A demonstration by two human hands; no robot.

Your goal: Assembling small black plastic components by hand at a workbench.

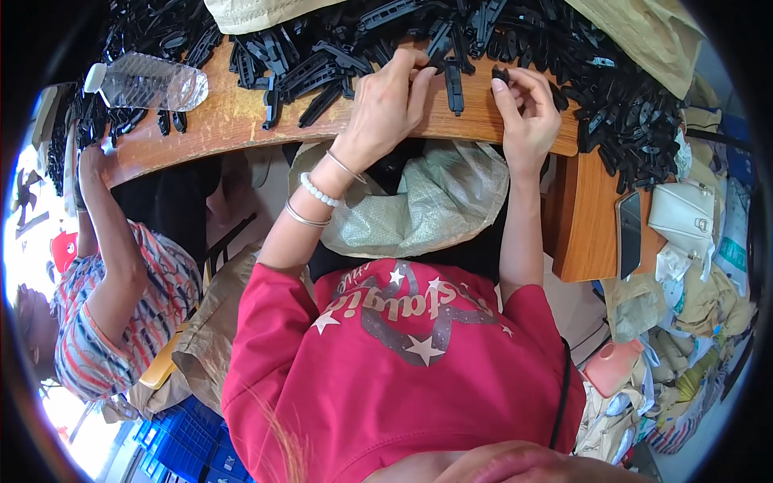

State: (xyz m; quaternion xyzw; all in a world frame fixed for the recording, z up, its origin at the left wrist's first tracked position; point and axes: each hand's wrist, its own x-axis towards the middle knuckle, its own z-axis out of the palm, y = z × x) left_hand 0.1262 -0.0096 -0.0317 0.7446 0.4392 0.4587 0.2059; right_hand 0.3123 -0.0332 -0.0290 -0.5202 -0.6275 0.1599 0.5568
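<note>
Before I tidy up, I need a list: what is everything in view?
wooden tabletop: sections unclear, brown, ahead
black parts: very many, black, heaped on tabletop
bottle: one, clear, white cap, lying at left
sheets: two, beige, far edge
sack: one, pale, between tabletop and lap
phone: one, dark, at right
handbag: one, white, beside phone
unclear object: one, pink, lower right
crates: count unclear, blue, lower left
other wrappings: many, mostly tan, right
co-worker: one, striped top, left
shirt: one, deep pink, on wearer
bracelets: three, white and silvery, left wrist
left grip: one, bare, fingertips at black part
right grip: one, bare, pinching small black piece
</note>
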